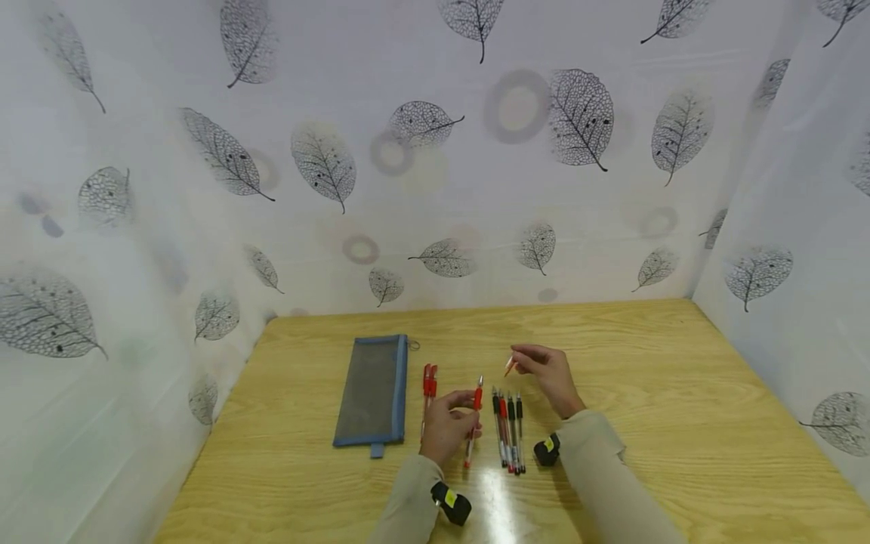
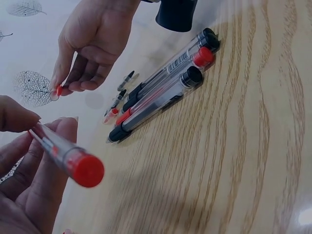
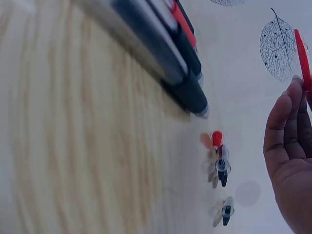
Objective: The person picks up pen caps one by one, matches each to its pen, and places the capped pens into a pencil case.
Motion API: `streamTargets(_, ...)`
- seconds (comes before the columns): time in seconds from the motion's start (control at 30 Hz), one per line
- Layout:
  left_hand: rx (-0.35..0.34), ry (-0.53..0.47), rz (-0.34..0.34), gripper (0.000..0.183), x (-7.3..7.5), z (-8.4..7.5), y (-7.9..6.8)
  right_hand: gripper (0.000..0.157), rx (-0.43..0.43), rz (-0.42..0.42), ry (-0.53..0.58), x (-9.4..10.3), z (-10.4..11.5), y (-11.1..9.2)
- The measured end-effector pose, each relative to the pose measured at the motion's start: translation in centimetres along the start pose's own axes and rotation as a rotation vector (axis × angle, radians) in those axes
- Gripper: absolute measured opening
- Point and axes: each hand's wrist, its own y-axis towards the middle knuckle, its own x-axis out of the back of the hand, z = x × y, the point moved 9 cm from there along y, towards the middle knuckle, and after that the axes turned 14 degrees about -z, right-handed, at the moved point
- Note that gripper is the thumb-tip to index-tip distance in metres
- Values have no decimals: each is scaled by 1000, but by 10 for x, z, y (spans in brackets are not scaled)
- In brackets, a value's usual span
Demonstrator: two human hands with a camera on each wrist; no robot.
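Observation:
My left hand (image 1: 448, 429) pinches an upright clear pen (image 2: 63, 151) with a red grip and red end, its metal tip upward and uncapped. Held between the fingertips of my right hand (image 1: 549, 374) is a small red pen cap (image 3: 302, 58), raised over the table. Between the hands lies a row of pens (image 1: 511, 431) with clear barrels, black grips and one red grip. Beyond their tips, several loose caps (image 2: 117, 100) lie on the table. Just left of my left hand are two red pens (image 1: 430, 381), partly hidden by the hand.
A grey mesh zip pouch (image 1: 370, 389) with blue edging lies flat at the left of the wooden table (image 1: 272, 468). Leaf-printed white sheeting (image 1: 448, 189) encloses the table at the back and sides. Each wrist carries a black camera (image 1: 451, 504).

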Motion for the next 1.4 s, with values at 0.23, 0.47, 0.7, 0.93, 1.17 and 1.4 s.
streamTargets(0.23,4,-1,2,34,1,-1,-2,40,2,38,-47,-15,1,-2)
streamTargets(0.47,-24,-15,16,33,1,0,-1,40,15,78,-73,-28,8,-6)
streamTargets(0.7,-19,-17,22,33,4,-2,-3,36,37,135,-83,-42,13,-10)
streamTargets(0.93,2,-21,14,33,6,-2,-5,35,2,181,-98,-52,13,-11)
streamTargets(1.17,5,-13,4,32,7,-1,-3,27,-8,238,-81,-59,25,-18)
streamTargets(1.4,-14,-25,2,32,8,-3,-2,28,25,264,-116,-64,19,-19)
